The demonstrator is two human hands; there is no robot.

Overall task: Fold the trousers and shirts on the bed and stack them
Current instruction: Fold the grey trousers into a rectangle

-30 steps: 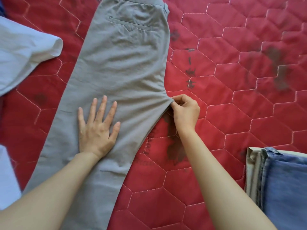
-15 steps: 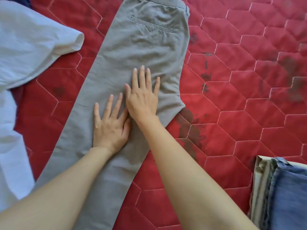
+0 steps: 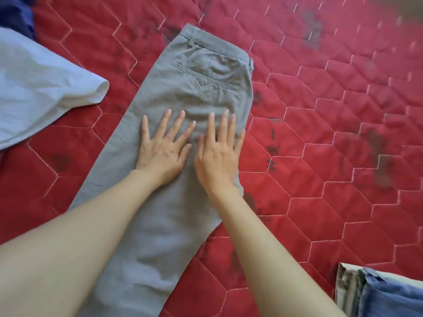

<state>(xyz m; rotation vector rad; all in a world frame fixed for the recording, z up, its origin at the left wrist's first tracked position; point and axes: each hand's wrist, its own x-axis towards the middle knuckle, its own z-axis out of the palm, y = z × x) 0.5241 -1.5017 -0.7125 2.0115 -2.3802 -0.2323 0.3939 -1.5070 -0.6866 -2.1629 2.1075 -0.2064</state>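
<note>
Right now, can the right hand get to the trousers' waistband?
Probably yes: the right hand lies flat on the grey trousers, and only bare fabric lies between it and the waistband.

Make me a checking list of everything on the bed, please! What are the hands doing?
Surface: red quilted bedcover with dark blotches.
Job's things: grey trousers lying flat, legs folded together, back pocket up; white shirt at left, unfolded; folded stack at lower right, blue jeans on top, a beige garment beneath.
Clutter: dark blue cloth in the top left corner.
Hands: left hand and right hand lie flat, fingers spread, side by side, pressing on the trousers.
Cables: nothing seen.
Surroundings: top right corner too blurred to tell.
</note>
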